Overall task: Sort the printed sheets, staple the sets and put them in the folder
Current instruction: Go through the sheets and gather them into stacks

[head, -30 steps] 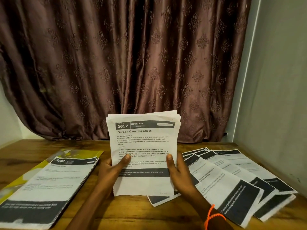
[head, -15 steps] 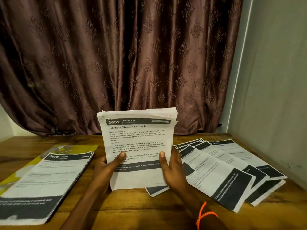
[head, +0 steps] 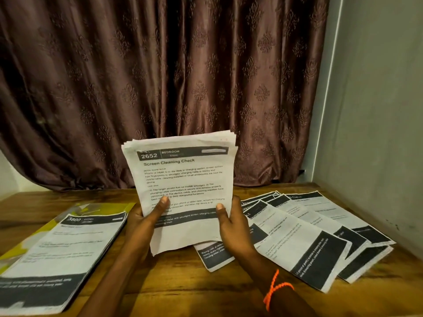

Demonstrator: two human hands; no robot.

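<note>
Two hands of mine hold one stack of printed sheets [head: 183,188] upright above the wooden table [head: 183,287], its face turned toward me. My left hand [head: 142,225] grips the stack's lower left edge, thumb laid across the front of the top page and the other fingers hidden behind the paper. My right hand [head: 231,227] grips the lower right edge the same way, thumb on the front, fingers curled round the back. An orange thread bracelet [head: 275,289] circles my right wrist.

The top page reads "2652", "BEDROOM" and "Screen Cleaning Check" under a dark header bar, with a dark band lower down, partly covered by my thumbs. The upper edges of the sheets behind it are not flush; several corners show fanned at the top left.

On the table to my left lies a second pile of sheets [head: 59,255], flat, its top page headed "3800". It rests on a yellow folder [head: 96,205], whose edge shows along the pile's far and left sides. To my right, a spread of loose sheets [head: 320,236] lies overlapping on the table, fanned out toward the grey wall [head: 377,110], each with dark bands at head and foot. One of those sheets reaches under my right hand, near the bottom of the stack I hold.

Behind the table hangs a brown patterned curtain [head: 160,76], its hem reaching the table's far edge.
</note>
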